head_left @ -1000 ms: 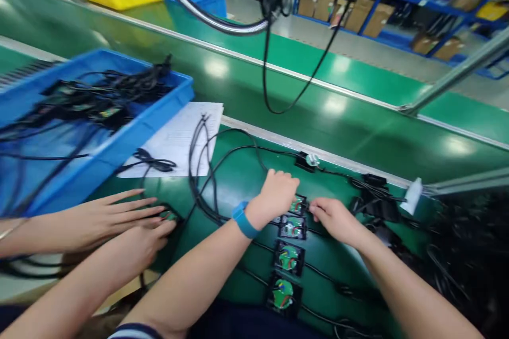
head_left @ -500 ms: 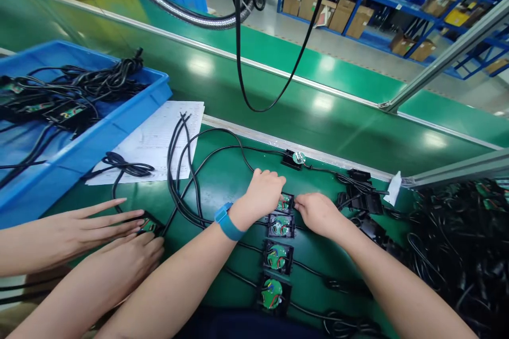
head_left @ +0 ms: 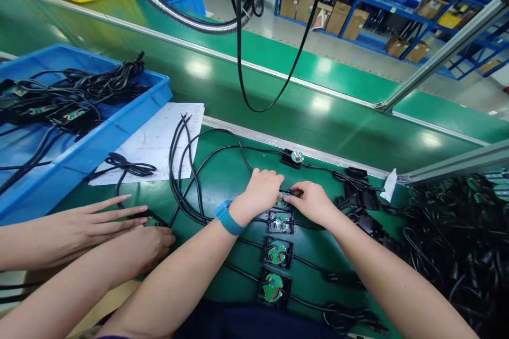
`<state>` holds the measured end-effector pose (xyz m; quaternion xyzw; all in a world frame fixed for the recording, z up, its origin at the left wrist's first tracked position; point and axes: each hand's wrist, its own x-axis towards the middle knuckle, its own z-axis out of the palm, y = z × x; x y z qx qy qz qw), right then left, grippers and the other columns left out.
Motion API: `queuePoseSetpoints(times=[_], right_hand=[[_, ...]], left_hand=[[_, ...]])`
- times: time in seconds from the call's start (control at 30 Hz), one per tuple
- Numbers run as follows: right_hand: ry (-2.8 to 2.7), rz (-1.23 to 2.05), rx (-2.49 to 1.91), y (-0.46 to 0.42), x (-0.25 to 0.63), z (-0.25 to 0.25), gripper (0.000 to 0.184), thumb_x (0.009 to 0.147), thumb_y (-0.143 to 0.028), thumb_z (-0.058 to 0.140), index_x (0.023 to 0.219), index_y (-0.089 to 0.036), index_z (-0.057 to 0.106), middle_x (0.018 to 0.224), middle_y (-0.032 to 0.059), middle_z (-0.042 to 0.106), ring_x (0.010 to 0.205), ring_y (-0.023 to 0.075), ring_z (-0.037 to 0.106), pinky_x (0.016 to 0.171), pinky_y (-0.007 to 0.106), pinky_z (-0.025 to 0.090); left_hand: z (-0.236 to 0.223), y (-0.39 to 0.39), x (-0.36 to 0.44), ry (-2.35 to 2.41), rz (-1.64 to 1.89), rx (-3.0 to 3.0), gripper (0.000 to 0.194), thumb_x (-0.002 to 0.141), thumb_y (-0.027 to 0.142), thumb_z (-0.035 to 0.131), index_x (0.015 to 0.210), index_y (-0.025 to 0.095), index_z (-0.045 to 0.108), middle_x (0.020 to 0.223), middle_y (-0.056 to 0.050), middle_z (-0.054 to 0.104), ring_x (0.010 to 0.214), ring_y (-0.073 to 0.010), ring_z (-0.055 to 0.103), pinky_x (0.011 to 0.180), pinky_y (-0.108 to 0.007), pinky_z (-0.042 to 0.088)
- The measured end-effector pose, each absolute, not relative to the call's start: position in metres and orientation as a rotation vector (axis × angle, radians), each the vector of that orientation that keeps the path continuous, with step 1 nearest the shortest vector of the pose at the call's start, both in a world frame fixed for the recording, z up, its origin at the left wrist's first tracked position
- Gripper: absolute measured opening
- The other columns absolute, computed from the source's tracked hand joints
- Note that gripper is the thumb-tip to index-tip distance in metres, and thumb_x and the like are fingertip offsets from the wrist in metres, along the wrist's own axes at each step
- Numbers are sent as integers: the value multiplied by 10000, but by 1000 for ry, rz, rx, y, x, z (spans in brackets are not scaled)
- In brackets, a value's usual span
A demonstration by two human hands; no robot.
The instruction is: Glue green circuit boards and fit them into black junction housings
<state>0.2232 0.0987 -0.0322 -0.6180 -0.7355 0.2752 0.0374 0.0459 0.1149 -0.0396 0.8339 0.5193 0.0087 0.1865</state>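
My left hand [head_left: 264,191], with a teal watch band at the wrist, has its fingers curled over the left side of a small black case with a green circuit board [head_left: 282,202]. From the right, my right hand [head_left: 312,202] grips the same case, its thumb at the board and its index finger by the upper edge. The fingertips partly cover this board. Below it in a column lie several more open cases, the nearest being a cased board [head_left: 280,222], with black cables leaving both sides. Farther back sits another open case with a round board [head_left: 297,156].
At left, a co-worker's hands [head_left: 147,249] hold another black case. A blue tray [head_left: 131,124] of cabled boards stands beyond, next to paper sheets [head_left: 159,143]. Black cables [head_left: 449,254] pile up at right. A cable loop [head_left: 258,110] hangs overhead.
My right hand has shifted left and slightly up, its thumb now over the board. My left hand stays at the case. The co-worker's nearer hand has moved a little right.
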Motion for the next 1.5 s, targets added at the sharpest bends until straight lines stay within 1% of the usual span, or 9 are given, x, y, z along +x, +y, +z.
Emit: queuePoseSetpoints(times=[0.1,0.23,0.4,0.73,0.83,0.93,1.13,1.27,1.5], right_hand=[[-2253,818,-1872,97,218,-41,169,845,-316,726,950,-183,730,893,44,699,804,175,620,722,272,444],[-2304,734,-1819,95,217,-44,189,839,-335,738,914,-166,700,868,54,658,773,171,579,697,273,411],[-2207,846,-1868,98,215,-47,185,823,-334,740,799,-194,620,774,5,627,705,149,524,621,259,338],[-2136,841,-1991,100,209,-50,146,801,-275,702,773,-212,574,784,7,624,717,153,517,624,257,308],[-2106,856,-2012,101,209,-49,159,778,-276,727,764,-212,582,776,2,626,713,153,519,619,256,306],[-2085,856,-2014,101,209,-49,157,769,-268,732,752,-211,587,774,2,627,714,152,522,619,255,309],[-2071,851,-2007,99,209,-48,159,777,-284,724,755,-211,584,809,11,637,737,154,530,632,253,319],[-2080,841,-2016,98,209,-49,172,778,-292,728,757,-211,578,816,12,633,742,153,526,634,255,312],[-2060,867,-2046,99,208,-48,184,776,-286,745,757,-207,579,788,-4,621,699,137,507,612,248,298]], left_hand=[[-40,115,46,1470,11,2345,91,877,268,622,905,182,618,950,-103,670,959,-299,612,802,-408,341],[-40,115,47,1465,1,2360,105,865,276,642,908,183,618,950,-97,670,970,-295,611,803,-401,343],[-40,115,48,1476,-32,2361,121,903,300,612,896,180,606,978,-108,675,958,-291,611,793,-400,336],[-24,117,37,1526,-80,2428,304,886,429,648,993,149,604,968,-114,704,964,-298,631,837,-389,346],[-16,113,22,1461,-60,2461,215,950,346,541,912,163,647,936,-95,719,933,-269,646,852,-388,360],[-15,106,11,1357,42,2368,233,966,269,478,908,196,692,936,-58,743,910,-223,660,849,-350,400],[-26,98,7,1271,105,2170,281,973,294,452,910,217,715,939,-35,755,862,-190,662,777,-288,459],[-26,102,9,1279,48,2314,214,933,196,504,840,199,698,902,-50,747,856,-201,661,775,-303,434],[-39,103,4,1237,11,2645,211,958,160,509,782,168,626,792,-39,678,800,-206,623,716,-346,330]])
